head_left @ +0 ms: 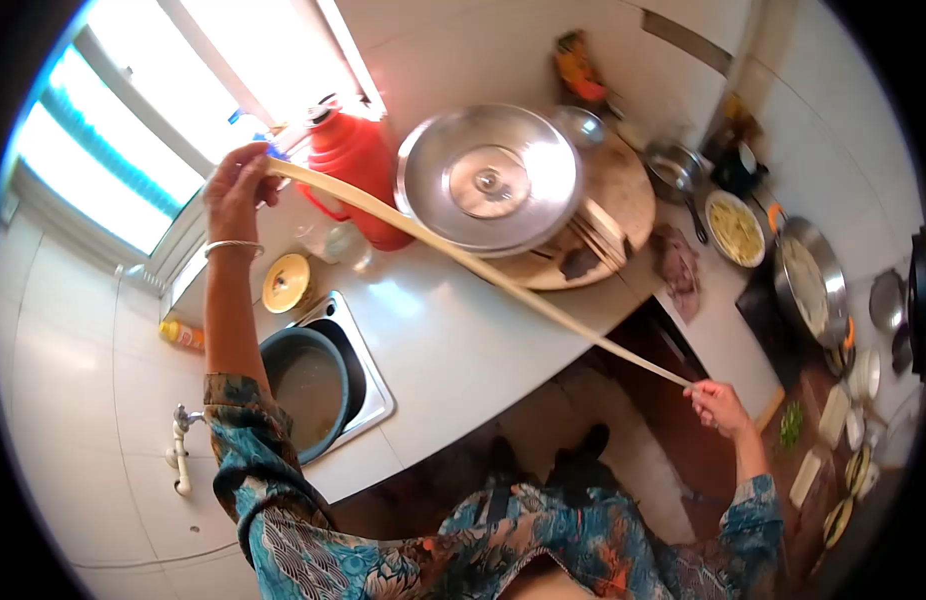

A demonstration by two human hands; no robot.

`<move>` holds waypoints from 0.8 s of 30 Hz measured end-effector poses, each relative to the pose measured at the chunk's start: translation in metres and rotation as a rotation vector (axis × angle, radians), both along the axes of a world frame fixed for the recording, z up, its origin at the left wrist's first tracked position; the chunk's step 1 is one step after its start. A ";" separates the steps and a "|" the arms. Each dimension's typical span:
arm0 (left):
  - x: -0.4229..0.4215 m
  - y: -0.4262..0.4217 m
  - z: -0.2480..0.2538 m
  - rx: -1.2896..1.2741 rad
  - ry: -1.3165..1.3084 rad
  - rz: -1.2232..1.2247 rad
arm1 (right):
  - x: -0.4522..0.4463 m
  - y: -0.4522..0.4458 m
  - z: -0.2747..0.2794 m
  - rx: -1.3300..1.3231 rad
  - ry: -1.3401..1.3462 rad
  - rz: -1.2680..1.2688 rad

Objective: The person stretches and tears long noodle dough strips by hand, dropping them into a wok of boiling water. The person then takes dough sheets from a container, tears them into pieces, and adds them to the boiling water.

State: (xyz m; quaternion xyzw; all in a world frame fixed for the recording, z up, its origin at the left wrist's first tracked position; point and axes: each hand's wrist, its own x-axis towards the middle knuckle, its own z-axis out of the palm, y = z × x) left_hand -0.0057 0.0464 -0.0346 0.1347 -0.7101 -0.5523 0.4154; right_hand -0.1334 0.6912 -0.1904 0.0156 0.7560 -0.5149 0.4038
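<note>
A long, pale strip of noodle dough [483, 272] is stretched across the view between my two hands. My left hand [241, 188], raised near the window, pinches its upper end, and a bracelet circles that wrist. Lower on the right, my right hand [718, 408] has its fingers closed on the other end, where the strip looks thinner. Behind the strip, a round steel lid with a centre knob [433, 190] rests over a round wooden board [631, 190]. The red thermos [353, 150] stands near my left hand.
A grey-blue basin of cloudy water [340, 405] sits in the sink at left. A small yellow bowl [286, 283] is beside it. At right are a plate of yellow strips [735, 228], a dark cloth-like item [680, 270] and a wok with pale contents [808, 275].
</note>
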 end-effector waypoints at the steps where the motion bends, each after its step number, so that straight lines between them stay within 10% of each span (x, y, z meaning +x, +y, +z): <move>1: -0.010 0.002 0.002 0.002 0.019 -0.034 | 0.002 0.016 0.001 -0.004 0.010 -0.032; 14: -0.174 0.181 0.091 -0.251 -0.104 0.130 | 0.023 0.279 0.039 -0.053 0.221 -0.489; 24: -0.329 0.260 0.095 -0.143 -0.159 -0.218 | 0.099 0.421 0.061 -0.225 0.300 -0.949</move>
